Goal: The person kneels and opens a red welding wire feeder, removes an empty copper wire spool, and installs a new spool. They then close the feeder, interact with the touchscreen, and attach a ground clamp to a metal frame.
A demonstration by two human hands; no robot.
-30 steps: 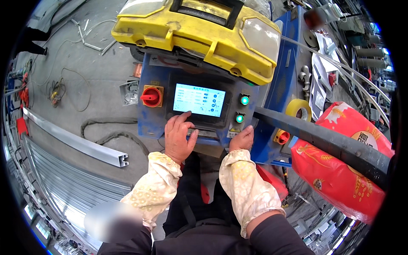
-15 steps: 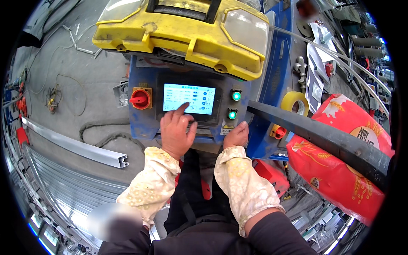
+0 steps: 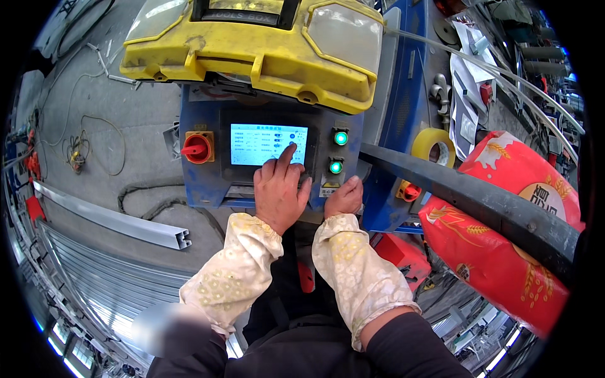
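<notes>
A blue control panel (image 3: 208,183) stands before me with a lit touchscreen (image 3: 252,140) in its middle. My left hand (image 3: 280,195) is raised over the screen's lower right, index finger stretched onto it, thumb apart, holding nothing. By the panel's lower right corner, my right hand (image 3: 343,198) is closed with its fingers curled; whether anything is in them is hidden. Two glowing green buttons (image 3: 341,138) sit right of the screen. A red rotary switch (image 3: 196,148) on a yellow plate is to its left. Patterned cream sleeve covers are on both forearms.
A yellow toolbox (image 3: 246,66) rests on top behind the panel. At right, a dark metal bar (image 3: 466,195) crosses a red printed bag (image 3: 504,252), near a roll of yellow tape (image 3: 433,147). Metal profiles (image 3: 113,214) and cables lie on the floor at left.
My left index finger has moved right and slightly up across the screen. The right hand stays at the panel's corner. The whole view has shifted slightly.
</notes>
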